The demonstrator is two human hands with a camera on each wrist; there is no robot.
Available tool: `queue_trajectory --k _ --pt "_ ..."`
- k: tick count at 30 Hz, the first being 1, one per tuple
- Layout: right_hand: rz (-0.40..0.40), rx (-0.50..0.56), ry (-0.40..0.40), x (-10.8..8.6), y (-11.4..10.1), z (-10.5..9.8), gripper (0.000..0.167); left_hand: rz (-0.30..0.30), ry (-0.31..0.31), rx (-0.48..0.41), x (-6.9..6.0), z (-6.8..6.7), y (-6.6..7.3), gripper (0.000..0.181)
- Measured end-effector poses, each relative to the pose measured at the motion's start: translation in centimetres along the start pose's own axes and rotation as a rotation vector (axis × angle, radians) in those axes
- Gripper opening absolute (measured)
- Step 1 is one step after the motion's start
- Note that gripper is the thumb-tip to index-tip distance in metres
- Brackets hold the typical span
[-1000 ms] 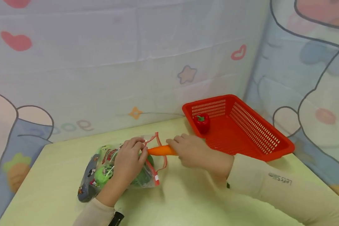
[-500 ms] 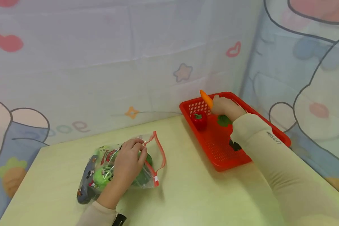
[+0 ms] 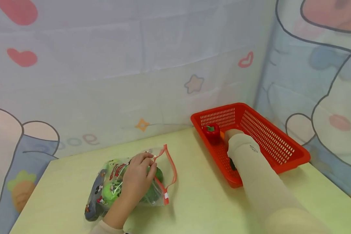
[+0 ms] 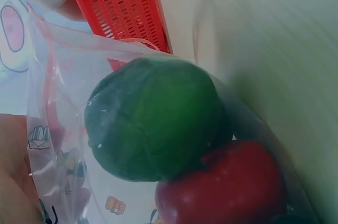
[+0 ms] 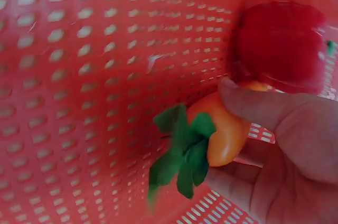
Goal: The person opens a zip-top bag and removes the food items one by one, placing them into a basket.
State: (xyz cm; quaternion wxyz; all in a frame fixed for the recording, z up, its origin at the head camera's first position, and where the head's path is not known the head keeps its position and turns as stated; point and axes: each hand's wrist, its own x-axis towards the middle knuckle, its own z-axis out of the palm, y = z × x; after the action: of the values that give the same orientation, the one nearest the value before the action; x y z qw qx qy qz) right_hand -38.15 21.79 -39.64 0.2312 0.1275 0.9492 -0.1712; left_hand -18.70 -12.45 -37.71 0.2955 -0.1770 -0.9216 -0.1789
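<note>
In the red basket, my right hand grips a carrot with green leaves, thumb on one side and fingers on the other. Right beside the carrot sits a red bell pepper. My sleeve covers most of that hand in the head view. My left hand holds the clear zip bag by its upper edge near the mouth, fingers curled over it. Inside the bag, the left wrist view shows a round dark green vegetable against a round red one.
The red plastic basket stands at the back right of the pale yellow table, near the corner. Printed cloth hangs behind and to the right. The bag lies on the left half, its mouth towards the basket.
My right hand has taken the carrot from the bag's mouth, over the basket, then down into it beside the red bell pepper. The left hand stays at the bag.
</note>
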Motion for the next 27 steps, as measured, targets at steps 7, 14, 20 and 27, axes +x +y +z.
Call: queue_trajectory --k 7,14,20,27 --pt "0.042 0.209 -0.029 -4.9 -0.9 -0.5 0.029 0.023 0.006 0.012 0.6 -0.4 -0.2 0.014" --pt "-0.218 -0.042 -0.01 -5.7 -1.0 -3.0 0.044 0.014 -0.014 -0.009 1.1 -0.3 0.0 0.014" --pt "-0.483 -0.188 0.273 -7.1 -2.4 -5.7 0.056 0.025 -0.003 -0.005 1.7 -0.2 0.1 0.015" --pt "-0.739 -0.072 0.458 -11.6 -6.0 -4.8 0.029 0.011 -0.009 0.0 1.9 -0.6 -0.3 0.016"
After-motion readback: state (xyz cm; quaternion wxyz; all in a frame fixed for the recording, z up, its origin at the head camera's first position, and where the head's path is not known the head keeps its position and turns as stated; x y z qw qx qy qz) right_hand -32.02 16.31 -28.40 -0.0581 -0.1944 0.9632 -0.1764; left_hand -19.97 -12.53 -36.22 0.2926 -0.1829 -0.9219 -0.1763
